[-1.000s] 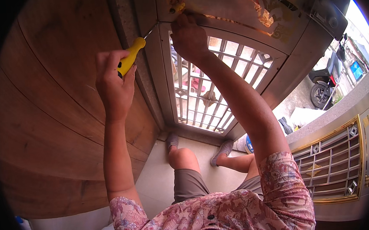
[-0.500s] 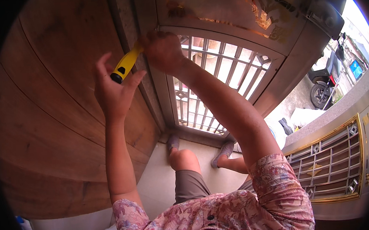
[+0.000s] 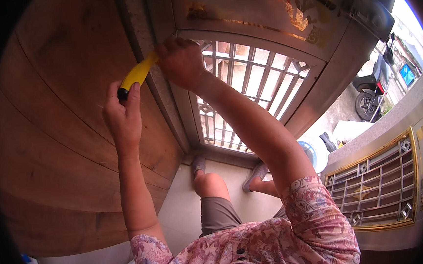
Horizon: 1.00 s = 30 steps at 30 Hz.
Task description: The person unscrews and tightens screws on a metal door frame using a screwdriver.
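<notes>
A hand tool with a curved yellow handle (image 3: pixel 140 72) and a black butt slants up in front of the joint between a wooden panel and a metal door frame. My left hand (image 3: pixel 123 116) pinches the handle's lower, black end between thumb and fingers. Around its upper end the fingers of my right hand (image 3: pixel 181 63) are closed, so the tool's head is hidden and its exact kind cannot be made out. That hand is right by the upper left corner of the door's barred window (image 3: pixel 249 73).
The brown wooden panel (image 3: pixel 69 127) rises on the left, and the metal door (image 3: pixel 257 18) lies ahead. To the right, a grilled door leaf (image 3: pixel 372 189) stands near a white bucket (image 3: pixel 316 151). Outside is a motorbike (image 3: pixel 369 104). My feet are on a pale floor (image 3: pixel 182 198).
My left hand has gone from open fingers beside the handle to a grip on its black end. Both hands and the tool have shifted slightly left.
</notes>
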Available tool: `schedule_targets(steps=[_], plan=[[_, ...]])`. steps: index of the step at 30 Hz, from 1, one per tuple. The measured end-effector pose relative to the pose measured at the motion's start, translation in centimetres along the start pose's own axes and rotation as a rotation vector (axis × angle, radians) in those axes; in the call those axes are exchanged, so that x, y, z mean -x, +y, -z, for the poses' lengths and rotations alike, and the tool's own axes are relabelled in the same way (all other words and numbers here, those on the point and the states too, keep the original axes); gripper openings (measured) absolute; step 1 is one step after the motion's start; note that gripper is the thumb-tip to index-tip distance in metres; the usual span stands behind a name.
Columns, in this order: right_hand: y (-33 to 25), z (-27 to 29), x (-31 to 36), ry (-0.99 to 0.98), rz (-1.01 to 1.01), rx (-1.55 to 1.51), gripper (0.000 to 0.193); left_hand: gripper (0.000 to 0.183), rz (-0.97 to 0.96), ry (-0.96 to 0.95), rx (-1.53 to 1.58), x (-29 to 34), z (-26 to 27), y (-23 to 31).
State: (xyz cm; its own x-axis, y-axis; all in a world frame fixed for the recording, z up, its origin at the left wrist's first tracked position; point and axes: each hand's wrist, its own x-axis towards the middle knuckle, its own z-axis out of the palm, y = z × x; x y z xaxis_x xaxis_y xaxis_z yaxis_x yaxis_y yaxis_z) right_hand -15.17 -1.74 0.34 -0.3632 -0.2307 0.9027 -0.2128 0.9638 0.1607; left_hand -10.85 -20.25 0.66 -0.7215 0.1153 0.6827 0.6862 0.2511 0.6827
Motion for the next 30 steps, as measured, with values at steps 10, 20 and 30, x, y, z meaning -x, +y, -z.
schedule_targets(steps=[10, 20, 30], plan=[[-2.7, 1.3, -0.7, -0.08, -0.056, -0.052, 0.024, 0.028, -0.259, 0.029, 0.048, -0.1, -0.2, -0.3], [-2.0, 1.5, -0.4, 0.013, -0.015, -0.075, 0.025, 0.033, 0.111, -0.114, 0.132, -0.2, 0.1, -0.4], [-0.6, 3.2, -0.3, 0.039, -0.056, -0.062, 0.033, 0.029, -0.305, -0.04, -0.37, 1.1, -2.2, 3.3]])
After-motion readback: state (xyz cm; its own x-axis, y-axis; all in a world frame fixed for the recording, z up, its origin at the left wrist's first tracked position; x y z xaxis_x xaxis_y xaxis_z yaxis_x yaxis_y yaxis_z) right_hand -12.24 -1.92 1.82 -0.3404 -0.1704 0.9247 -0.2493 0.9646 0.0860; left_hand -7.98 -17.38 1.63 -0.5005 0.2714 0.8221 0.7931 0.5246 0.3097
